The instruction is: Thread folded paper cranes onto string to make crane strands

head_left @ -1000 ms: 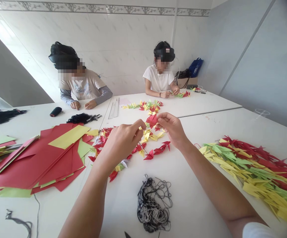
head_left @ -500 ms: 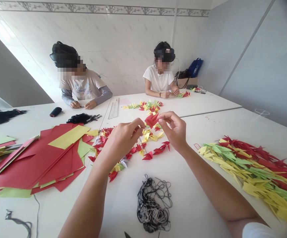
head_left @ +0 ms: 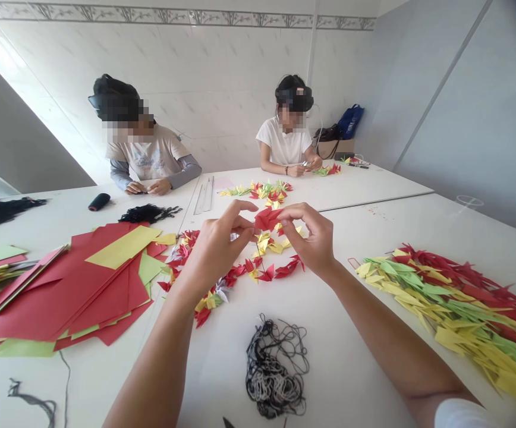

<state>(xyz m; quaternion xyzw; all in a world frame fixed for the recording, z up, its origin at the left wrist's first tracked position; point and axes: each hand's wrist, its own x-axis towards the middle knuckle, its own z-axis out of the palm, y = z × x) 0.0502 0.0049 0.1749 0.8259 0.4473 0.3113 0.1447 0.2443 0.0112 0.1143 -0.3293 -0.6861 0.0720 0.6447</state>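
Observation:
A red folded paper crane is held up above the table between my two hands. My right hand pinches its right side between thumb and fingers. At the crane's left, my left hand has its thumb closed against bent fingers, with the index finger raised. A dark thread hangs from those fingertips; whether a needle is there too, I cannot tell. Below and behind my hands lies a strung garland of red, yellow, green and white paper cranes, partly hidden by my left hand.
Nearer me lies a tangle of black and grey cord. Rows of folded cranes lie at right, coloured paper sheets at left. Farther back are a black thread spool and rulers. Two people sit across the table.
My left index finger has lifted off the thumb. The red crane and my right fingertips have shifted slightly left, and the thread now hangs more visibly under my left fingertips.

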